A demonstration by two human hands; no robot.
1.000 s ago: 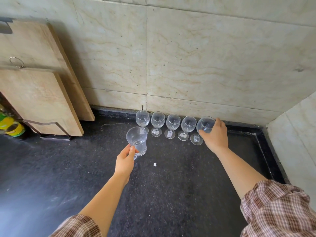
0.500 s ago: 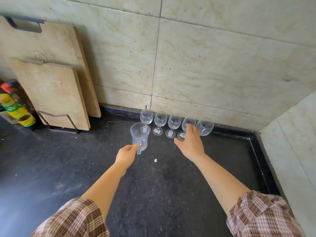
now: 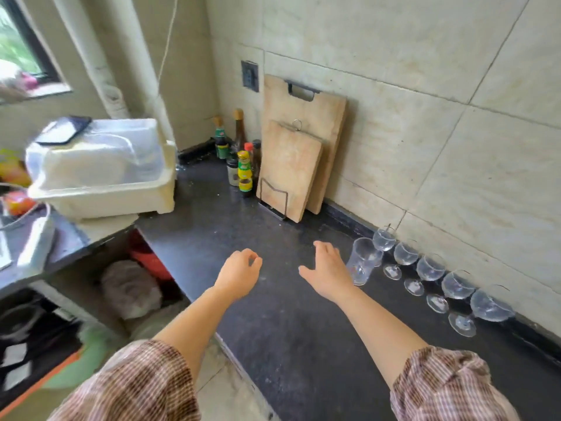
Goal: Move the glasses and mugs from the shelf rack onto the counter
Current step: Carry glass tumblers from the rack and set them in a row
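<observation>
Both hands hover empty over the counter (image 3: 273, 323): left hand (image 3: 238, 276) loosely curled, right hand (image 3: 329, 273) spread. At 3 o'clock stand 1 mug (image 3: 362, 264) and 5 stemmed glasses (image 3: 431, 270), their outlines blurred against the wall.

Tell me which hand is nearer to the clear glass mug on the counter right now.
Right. The right hand is open just beside the glass mug, not gripping it; the left hand hovers farther away over the counter, also empty.
</observation>
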